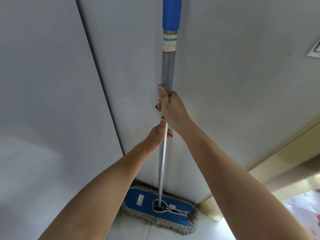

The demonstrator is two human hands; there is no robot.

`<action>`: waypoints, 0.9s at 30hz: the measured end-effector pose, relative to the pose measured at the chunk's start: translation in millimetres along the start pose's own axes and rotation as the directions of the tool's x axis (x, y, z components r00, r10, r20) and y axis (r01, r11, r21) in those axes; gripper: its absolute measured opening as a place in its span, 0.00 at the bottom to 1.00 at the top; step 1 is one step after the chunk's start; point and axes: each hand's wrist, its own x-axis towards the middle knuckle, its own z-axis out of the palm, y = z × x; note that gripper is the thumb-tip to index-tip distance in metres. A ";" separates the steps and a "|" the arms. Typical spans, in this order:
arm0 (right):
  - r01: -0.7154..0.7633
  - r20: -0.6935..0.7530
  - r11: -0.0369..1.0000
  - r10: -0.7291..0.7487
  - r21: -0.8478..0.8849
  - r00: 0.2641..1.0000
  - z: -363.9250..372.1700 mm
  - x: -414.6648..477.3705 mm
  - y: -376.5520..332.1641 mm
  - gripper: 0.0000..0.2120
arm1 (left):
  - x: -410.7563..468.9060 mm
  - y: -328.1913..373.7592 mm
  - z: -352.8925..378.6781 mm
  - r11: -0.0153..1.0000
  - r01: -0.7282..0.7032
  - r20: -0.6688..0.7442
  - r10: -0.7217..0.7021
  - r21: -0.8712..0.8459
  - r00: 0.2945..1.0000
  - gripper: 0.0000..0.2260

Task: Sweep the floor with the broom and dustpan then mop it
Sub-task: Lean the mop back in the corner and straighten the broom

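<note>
Mop [164, 153] gripped by 2 hands at frame centre.
Its pole is clasped by the right hand [173, 108] above and the left hand [158, 134] below; its head is set on the floor [131, 229] at lower centre.

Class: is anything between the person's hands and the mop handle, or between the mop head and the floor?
Nothing visible. The right hand and left hand both grip the handle, and the mop head lies flat on the floor against the wall.

In view are 1 mop [167, 70] and 2 hands: 1 left hand [158, 134], 1 right hand [171, 108].
</note>
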 end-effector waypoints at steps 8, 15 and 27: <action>-0.092 0.032 0.995 0.092 0.025 0.995 11.6 23.2 25.7 0.19 | 12.6 -8.4 -6.0 0.994 0.109 0.002 -0.109 -0.013 0.994 0.25; -0.113 0.141 0.994 0.111 0.004 0.984 23.5 45.0 25.4 0.18 | 33.7 -35.5 -28.8 0.983 0.141 -0.016 -0.144 -0.114 0.989 0.33; -0.113 0.229 0.993 0.102 0.038 0.968 88.1 67.7 21.1 0.13 | 60.4 -89.2 -84.9 0.969 0.193 -0.149 -0.216 -0.154 0.965 0.43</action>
